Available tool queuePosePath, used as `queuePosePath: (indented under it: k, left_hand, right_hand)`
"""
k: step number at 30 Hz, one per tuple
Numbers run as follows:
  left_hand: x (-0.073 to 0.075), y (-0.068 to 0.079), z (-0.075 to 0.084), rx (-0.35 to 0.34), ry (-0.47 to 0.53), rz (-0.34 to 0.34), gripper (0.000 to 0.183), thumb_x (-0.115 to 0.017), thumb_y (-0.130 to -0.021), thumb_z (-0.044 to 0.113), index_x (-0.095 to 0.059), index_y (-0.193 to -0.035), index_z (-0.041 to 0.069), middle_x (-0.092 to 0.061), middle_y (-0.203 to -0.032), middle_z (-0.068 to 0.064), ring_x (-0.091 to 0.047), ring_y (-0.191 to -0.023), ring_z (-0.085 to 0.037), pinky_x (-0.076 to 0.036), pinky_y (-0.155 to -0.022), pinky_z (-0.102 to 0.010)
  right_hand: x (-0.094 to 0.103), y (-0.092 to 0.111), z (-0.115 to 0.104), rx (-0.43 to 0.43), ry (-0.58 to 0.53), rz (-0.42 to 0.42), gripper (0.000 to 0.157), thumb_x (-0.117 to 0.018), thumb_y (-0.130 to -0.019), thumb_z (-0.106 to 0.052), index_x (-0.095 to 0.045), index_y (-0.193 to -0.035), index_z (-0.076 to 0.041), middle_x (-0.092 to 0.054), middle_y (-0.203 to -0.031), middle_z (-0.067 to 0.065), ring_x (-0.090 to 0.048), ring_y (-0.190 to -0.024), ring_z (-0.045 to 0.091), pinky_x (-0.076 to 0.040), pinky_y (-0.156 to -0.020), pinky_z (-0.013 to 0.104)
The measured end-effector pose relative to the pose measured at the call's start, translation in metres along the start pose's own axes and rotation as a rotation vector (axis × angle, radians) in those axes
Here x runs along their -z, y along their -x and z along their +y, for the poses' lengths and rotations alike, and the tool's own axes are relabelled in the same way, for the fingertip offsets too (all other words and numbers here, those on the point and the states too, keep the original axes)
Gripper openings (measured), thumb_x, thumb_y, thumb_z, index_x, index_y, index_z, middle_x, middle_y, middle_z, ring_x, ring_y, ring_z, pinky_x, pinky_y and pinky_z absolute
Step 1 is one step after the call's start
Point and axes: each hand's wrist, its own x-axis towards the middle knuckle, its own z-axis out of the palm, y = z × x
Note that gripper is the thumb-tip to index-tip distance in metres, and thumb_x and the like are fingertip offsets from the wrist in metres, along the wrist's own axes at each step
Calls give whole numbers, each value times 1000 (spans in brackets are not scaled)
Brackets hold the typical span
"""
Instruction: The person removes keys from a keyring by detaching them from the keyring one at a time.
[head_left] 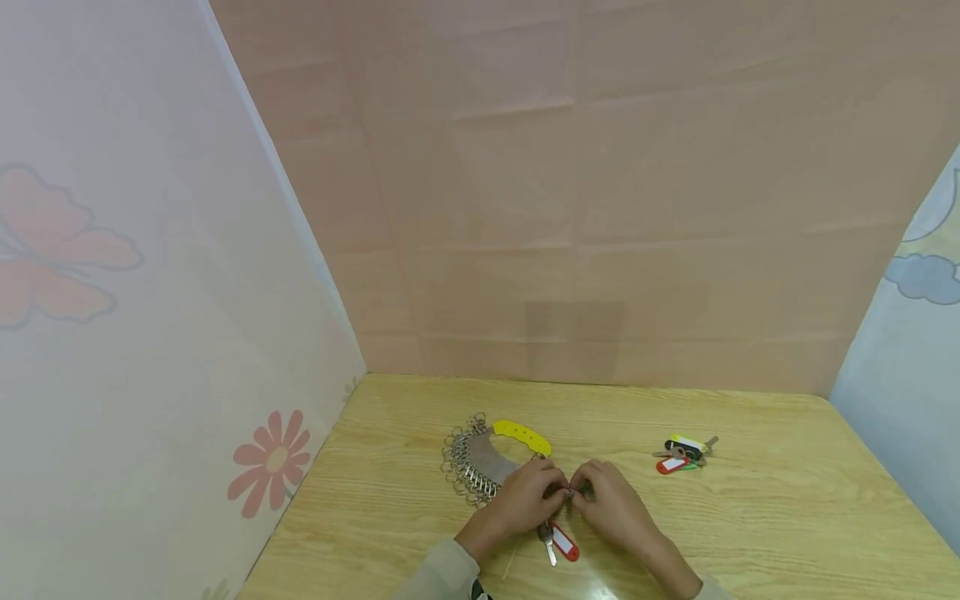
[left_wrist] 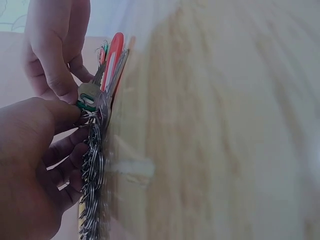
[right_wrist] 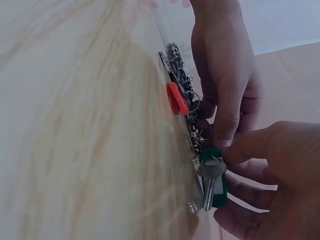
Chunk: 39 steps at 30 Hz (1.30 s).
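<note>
A fan-shaped key holder with a grey plate (head_left: pixel 487 458), a yellow grip (head_left: pixel 522 436) and many metal rings (left_wrist: pixel 92 180) along its curved edge lies on the table. Over its right end, my left hand (head_left: pixel 525 497) pinches a small metal ring between thumb and fingers. Fingertip to fingertip with it, my right hand (head_left: pixel 612 504) pinches at the same ring, from which a key (right_wrist: pixel 210 175) and a green tag (right_wrist: pixel 220 192) hang. The pinched ring is mostly hidden by the fingertips. Just below the hands lie another key (head_left: pixel 550 546) and a red tag (head_left: pixel 566 543).
To the right on the wooden table (head_left: pixel 750 517) lies a small pile of keys with a black tag (head_left: pixel 683 450), a yellow tag and a red tag (head_left: pixel 672 465). A brown cloth wall (head_left: pixel 480 208) closes off the back; printed white sheets (head_left: pixel 150 375) stand at both sides.
</note>
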Motion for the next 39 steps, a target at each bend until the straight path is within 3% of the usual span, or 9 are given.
queuePosePath:
  k: [7,18,27,39]
  left_hand:
    - [-1,0,-1,33,25,-21,12,-62,-98,34,-72,-102,28,-59,-94,19,-49,-87,6,-43,-75,-11]
    - [-3,-1,-4,11,55,0,10,-64,-97,31,-72,-102,28,-60,-95,19,-51,-87,7,-43,-75,-10]
    - [0,0,-3,4,75,30,11,-65,-96,28,-73,-101,23,-62,-93,16,-49,-83,6,-42,-72,-9]
    - [0,0,-3,31,93,13,11,-63,-97,30,-72,-101,25,-63,-95,18,-51,-85,7,-43,-74,-10]
  right_hand:
    - [2,-1,-2,-11,-1,20,22,-81,-78,-14,-62,-73,-26,-58,-87,-9,-47,-85,12,-40,-69,27]
    - [3,-1,-4,-103,-96,-22,18,-73,-81,-15,-58,-77,-23,-53,-65,-10,-45,-55,6,-36,-49,21]
    - [1,-2,-3,-35,-94,-12,17,-75,-82,-11,-61,-81,-21,-59,-74,-13,-51,-66,2,-42,-59,21]
    - [-2,-3,1,-52,-136,-19,17,-72,-85,-12,-59,-80,-22,-54,-67,-11,-45,-57,3,-37,-51,20]
